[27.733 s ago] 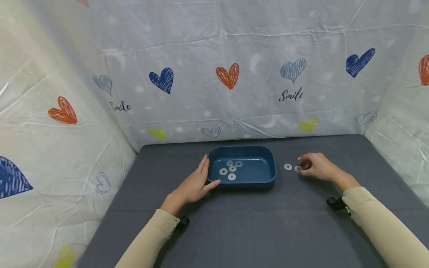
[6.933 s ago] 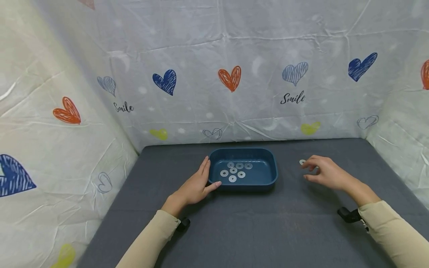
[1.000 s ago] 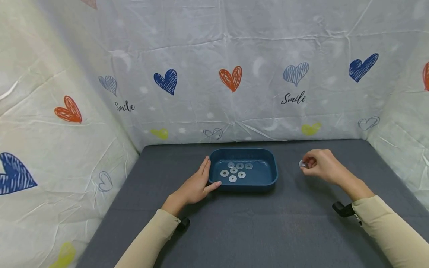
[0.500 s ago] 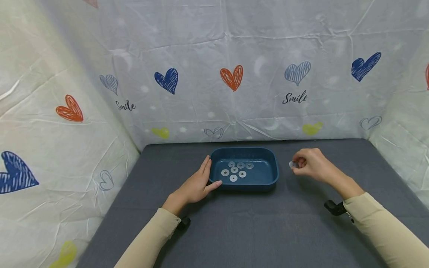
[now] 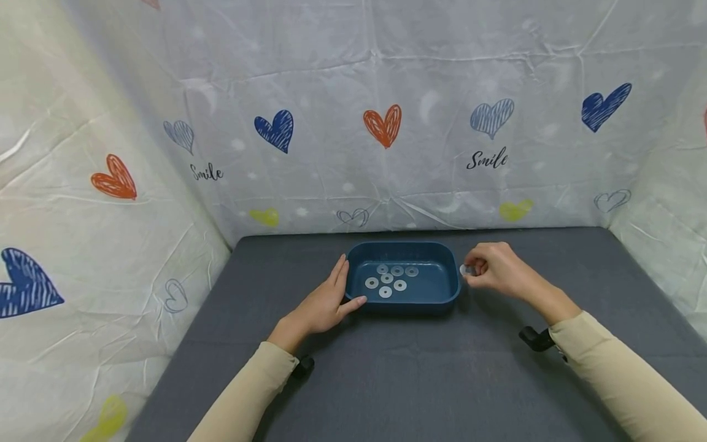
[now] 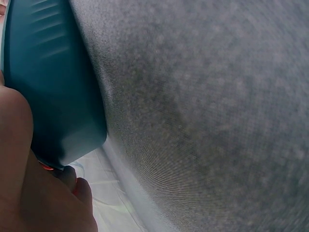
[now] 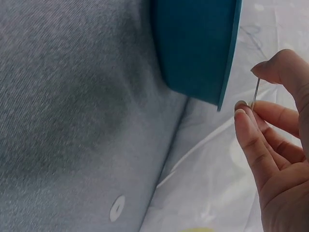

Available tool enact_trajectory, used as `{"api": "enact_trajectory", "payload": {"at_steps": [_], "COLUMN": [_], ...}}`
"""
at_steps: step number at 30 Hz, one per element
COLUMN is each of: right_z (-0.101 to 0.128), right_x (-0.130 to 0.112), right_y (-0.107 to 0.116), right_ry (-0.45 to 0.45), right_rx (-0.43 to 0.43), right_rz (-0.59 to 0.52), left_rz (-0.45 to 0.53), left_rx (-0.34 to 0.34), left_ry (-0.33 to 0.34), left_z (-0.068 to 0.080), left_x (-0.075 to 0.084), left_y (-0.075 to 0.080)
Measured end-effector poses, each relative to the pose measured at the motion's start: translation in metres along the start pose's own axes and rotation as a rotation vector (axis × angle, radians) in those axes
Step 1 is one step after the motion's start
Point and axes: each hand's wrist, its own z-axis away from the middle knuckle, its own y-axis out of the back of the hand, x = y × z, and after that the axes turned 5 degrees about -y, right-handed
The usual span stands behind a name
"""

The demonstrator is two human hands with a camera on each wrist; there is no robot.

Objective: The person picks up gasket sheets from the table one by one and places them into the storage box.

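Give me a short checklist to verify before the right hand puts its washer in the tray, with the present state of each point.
1. Washer pinched firmly by the right hand: ok; the wrist view shows it edge-on between thumb and fingertips.
2. Left hand steadies the tray: ok, fingers rest against its left wall.
3. Washer over the tray: not ok, it is beside the right rim, outside.
4. Free room in the tray: ok, six washers lie left of centre.
5. No washer left on the table: not ok, one lies there in the right wrist view.
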Motion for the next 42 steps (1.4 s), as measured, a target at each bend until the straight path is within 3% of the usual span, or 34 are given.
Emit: {"api": "enact_trajectory", "payload": {"at_steps": [24, 42], "right_z": [-0.027, -0.049], "right_x": [-0.018, -0.026], "right_y": [-0.027, -0.056], "right_ry": [0.071, 0.056], "right_rx": [-0.007, -0.105], "right_rz": [-0.071, -0.092], "left_rz": [0.000, 0.014], "left_rx": [0.007, 0.011], "left_ry": [0.001, -0.002], "left_z": [0.000, 0.001], "left_x": [0.000, 0.001], "left_y": [0.000, -0.001]}}
